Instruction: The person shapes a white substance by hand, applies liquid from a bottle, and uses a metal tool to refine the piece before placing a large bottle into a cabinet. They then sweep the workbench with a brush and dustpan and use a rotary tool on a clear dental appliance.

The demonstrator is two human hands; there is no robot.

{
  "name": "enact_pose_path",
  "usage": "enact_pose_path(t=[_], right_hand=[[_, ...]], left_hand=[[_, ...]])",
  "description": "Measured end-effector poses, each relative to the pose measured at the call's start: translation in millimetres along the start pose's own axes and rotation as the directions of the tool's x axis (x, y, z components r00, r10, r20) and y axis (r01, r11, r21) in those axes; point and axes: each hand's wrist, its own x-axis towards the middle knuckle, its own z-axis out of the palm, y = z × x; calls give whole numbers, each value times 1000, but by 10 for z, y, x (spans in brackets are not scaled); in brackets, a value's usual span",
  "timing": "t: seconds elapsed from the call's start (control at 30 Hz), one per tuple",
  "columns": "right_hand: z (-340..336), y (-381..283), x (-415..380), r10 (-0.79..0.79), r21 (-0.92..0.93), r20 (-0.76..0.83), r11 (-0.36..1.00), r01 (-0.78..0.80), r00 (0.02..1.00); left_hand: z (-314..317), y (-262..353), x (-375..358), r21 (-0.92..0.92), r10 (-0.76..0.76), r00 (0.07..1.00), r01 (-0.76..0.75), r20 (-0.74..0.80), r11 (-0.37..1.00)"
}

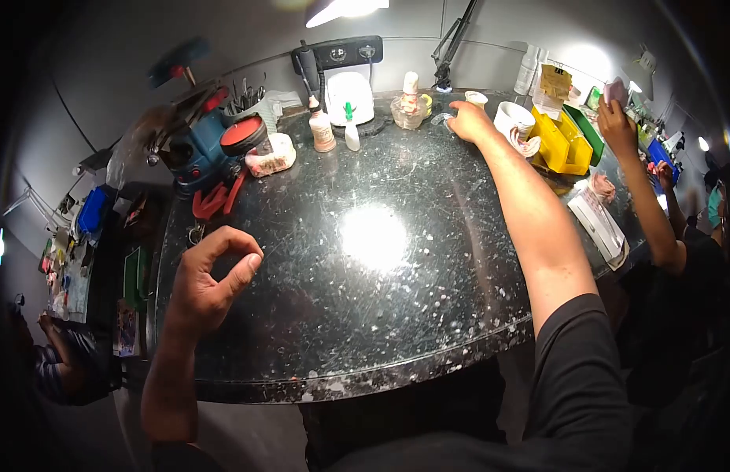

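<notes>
My left hand [210, 275] hovers over the left part of the dark, speckled worktop [341, 315]. Its fingers curl round to the thumb in a pinch; whatever may be between the tips is too small to make out. Stretched to the back right, my right hand [471, 123] has its thumb and forefinger apart, beside a small clear item [441, 119]. Just behind that hand is a small white cup [476, 98]. A clear bowl [408, 116] with a bottle [411, 83] at it stands further left.
A blue bench machine [196, 153] and red pliers-like handles [215, 200] occupy the left. Two bottles, a pink one [322, 130] and a green-capped one [352, 130], stand at the back. Yellow bins [560, 141] are on the right, near another person's raised hand [617, 126].
</notes>
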Motion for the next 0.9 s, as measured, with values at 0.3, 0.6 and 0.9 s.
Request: enact_pose_path(t=[0.3,0.6,0.9], right_hand=[[-144,-355,-352,-177,373,367,928,29,913],[-490,-1531,-1532,-558,689,101,636,347,823],[-503,-1911,-1798,-661,791,-171,350,502,731]], left_hand=[[352,123,279,-77,-55,994,62,97,995],[801,-145,421,187,68,992,-47,-105,981],[696,-208,290,-151,-43,971,7,-236,989]])
